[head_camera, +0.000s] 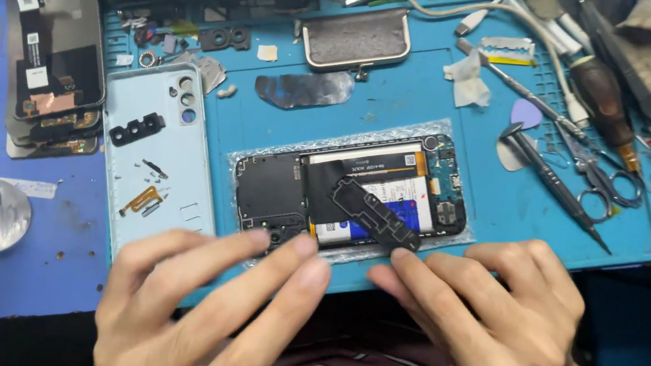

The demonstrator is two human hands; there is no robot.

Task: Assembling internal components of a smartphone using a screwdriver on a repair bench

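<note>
Lying flat: a big blue mat [407,109] fills the middle of the desk and holds almost everything.
Left hand: the left hand [191,318] sits at 7 o'clock, fingers long and close side by side, holding nothing. Its fingertips [302,247] touch the near edge of the phone.
Right hand: the right hand [496,315] sits at 5 o'clock, fingers a little bent and close together, holding nothing. Its fingertips [401,258] touch the mat just by the phone's near edge.
Phone: the open phone [350,191] lies in the middle on a clear plastic sheet, its insides showing.
Back cover: a pale blue back cover [157,174] lies at 9 o'clock, just beside the phone, with tiny screws on it.
Black piece: a small black cover piece [377,213] lies tilted on top of the phone.
Scissors: little scissors [597,174] lie at 2 o'clock, well apart from the hands.
</note>
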